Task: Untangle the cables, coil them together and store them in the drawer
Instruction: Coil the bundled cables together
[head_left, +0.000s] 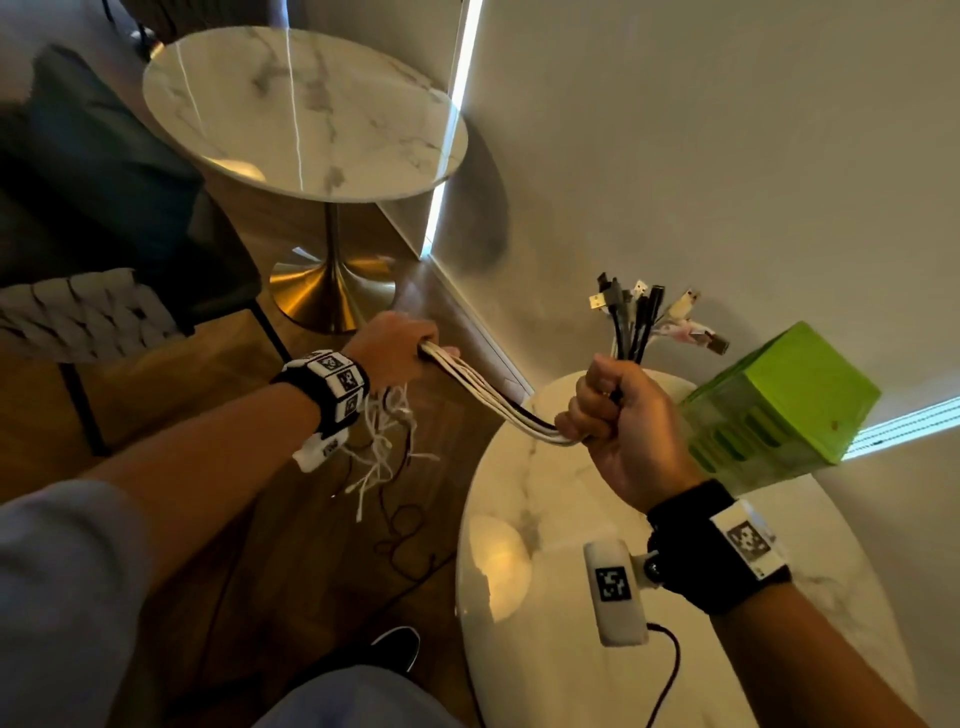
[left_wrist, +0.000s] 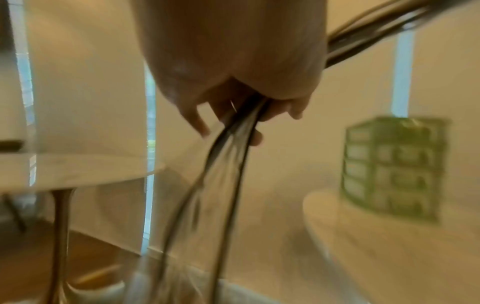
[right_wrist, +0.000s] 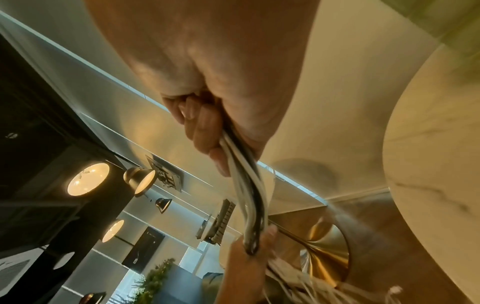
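Note:
A bundle of white and black cables (head_left: 498, 408) stretches between my two hands above the floor and the near table's edge. My right hand (head_left: 613, 415) grips the bundle in a fist, with the plug ends (head_left: 644, 312) fanning up above it. My left hand (head_left: 395, 348) grips the same bundle further along, and the loose tails (head_left: 384, 452) hang below that wrist toward the floor. In the left wrist view the cables (left_wrist: 233, 144) run blurred down from the fingers (left_wrist: 197, 121). The right wrist view shows the cables (right_wrist: 246, 185) leaving my fist toward the left hand (right_wrist: 246, 261).
A green drawer unit (head_left: 779, 400) stands on the near round marble table (head_left: 571, 571), close to the wall. A second marble table (head_left: 306, 109) on a gold pedestal stands further off. A dark chair (head_left: 104, 182) is at left. A thin black cable (head_left: 405, 545) lies on the wooden floor.

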